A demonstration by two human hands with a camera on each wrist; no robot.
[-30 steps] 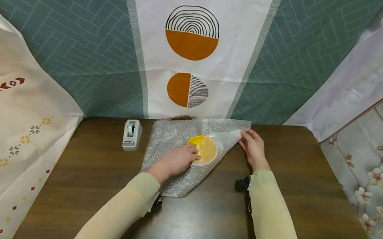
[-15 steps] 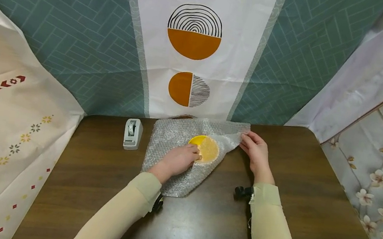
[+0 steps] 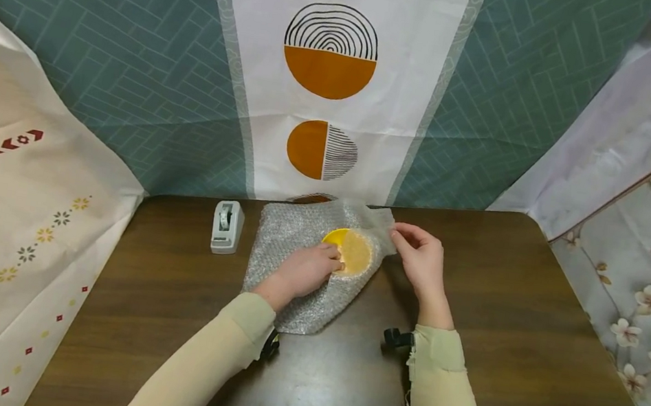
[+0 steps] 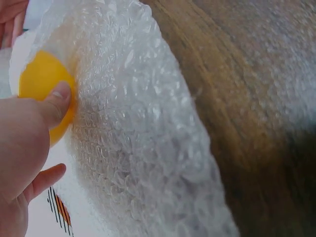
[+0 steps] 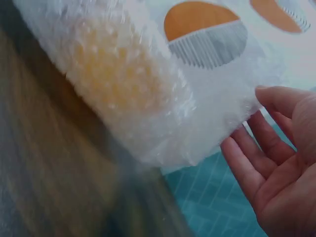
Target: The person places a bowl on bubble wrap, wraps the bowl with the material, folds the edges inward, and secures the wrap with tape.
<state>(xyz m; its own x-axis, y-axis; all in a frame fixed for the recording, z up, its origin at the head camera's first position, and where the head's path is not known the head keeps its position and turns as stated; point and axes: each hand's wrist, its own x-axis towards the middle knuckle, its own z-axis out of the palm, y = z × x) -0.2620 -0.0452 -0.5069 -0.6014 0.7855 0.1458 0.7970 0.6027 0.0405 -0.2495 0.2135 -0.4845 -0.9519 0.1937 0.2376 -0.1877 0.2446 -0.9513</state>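
A round yellow dish [image 3: 333, 236] lies on a sheet of bubble wrap [image 3: 279, 234] near the table's far edge. My left hand [image 3: 303, 271] holds the dish; the left wrist view shows the thumb [image 4: 58, 101] laid over its yellow side [image 4: 40, 74], while most fingers are hidden. A flap of wrap is folded over the right half of the dish, which shows pale through the bubbles. At the flap's upper right corner my right hand [image 3: 421, 265] pinches the wrap between thumb and fingers. Seen from the right wrist, the raised wrap [image 5: 197, 118] slopes up to that hand [image 5: 289, 173].
A white tape dispenser [image 3: 226, 227] stands to the left of the wrap on the brown wooden table [image 3: 159, 318]. Patterned cloths [image 3: 339, 108] hang behind the table and along both sides. Each wrist wears a small black camera [image 3: 396, 338].
My right hand has moved left with the corner of the wrap, drawing the flap further over the dish. The left hand keeps its place on the dish.
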